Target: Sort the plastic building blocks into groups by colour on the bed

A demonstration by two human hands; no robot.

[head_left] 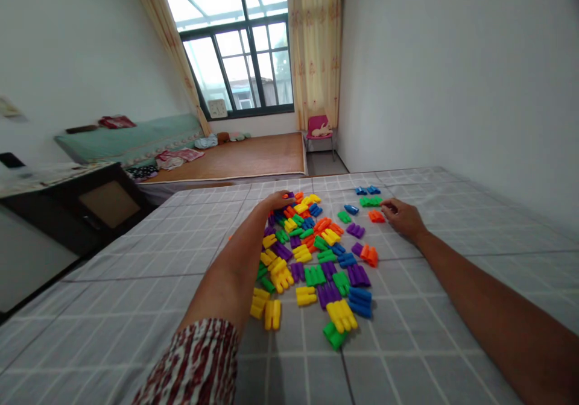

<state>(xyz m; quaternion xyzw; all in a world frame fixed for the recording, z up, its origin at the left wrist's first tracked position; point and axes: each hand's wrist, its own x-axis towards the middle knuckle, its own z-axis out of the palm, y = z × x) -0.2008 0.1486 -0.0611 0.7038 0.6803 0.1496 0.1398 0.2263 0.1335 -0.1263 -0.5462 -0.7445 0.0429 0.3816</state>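
Note:
Many plastic building blocks, each made of joined tubes, lie in a loose pile (312,242) on the cloth-covered table. They are yellow, green, purple, blue and orange. My left hand (277,200) reaches to the pile's far left end, beside a purple block (291,194); its fingers are mostly hidden. To the right of the pile, my right hand (404,217) has curled fingers, with the tips at the end of a green block (371,201). What they grip, if anything, is hidden. Just below those fingertips lies an orange block (376,216). Blue blocks (367,190) lie beyond the green one.
A grey checked cloth (181,260) covers the table. Past its far edge stands a wide bed (244,158) under a window, with a pink chair (319,129) by the curtain. A dark cabinet (90,209) stands at left, and a white wall (461,79) runs along the right.

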